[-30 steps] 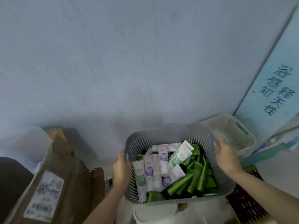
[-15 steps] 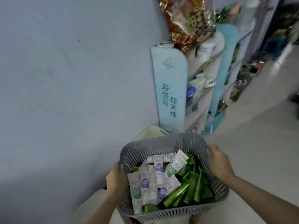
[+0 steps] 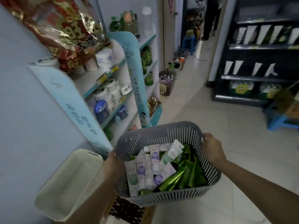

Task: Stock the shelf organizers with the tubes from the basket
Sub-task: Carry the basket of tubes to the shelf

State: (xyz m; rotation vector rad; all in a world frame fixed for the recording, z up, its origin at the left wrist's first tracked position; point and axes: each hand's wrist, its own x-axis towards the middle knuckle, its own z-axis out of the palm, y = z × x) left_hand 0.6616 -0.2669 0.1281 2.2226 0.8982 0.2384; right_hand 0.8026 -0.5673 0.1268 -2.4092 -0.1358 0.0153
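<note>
I carry a grey slotted basket (image 3: 161,131) in front of me at waist height. My left hand (image 3: 113,164) grips its left rim and my right hand (image 3: 212,147) grips its right rim. Inside lie several white tubes with purple or green labels (image 3: 153,160) on the left and several shiny green tubes (image 3: 186,173) on the right. A dark shelf unit (image 3: 258,78) at the far right holds white tubes standing in rows.
A light-blue shelf unit (image 3: 113,81) with jars and bottles runs along the left wall. A cream basket (image 3: 69,183) sits low at the left. A blue stool (image 3: 279,120) and boxes stand at the right. A tiled aisle (image 3: 194,94) leads ahead, where a person stands far off.
My view has swung right from the blank wall to the shop aisle. The basket has come along with it, both hands keeping their hold on the rims.
</note>
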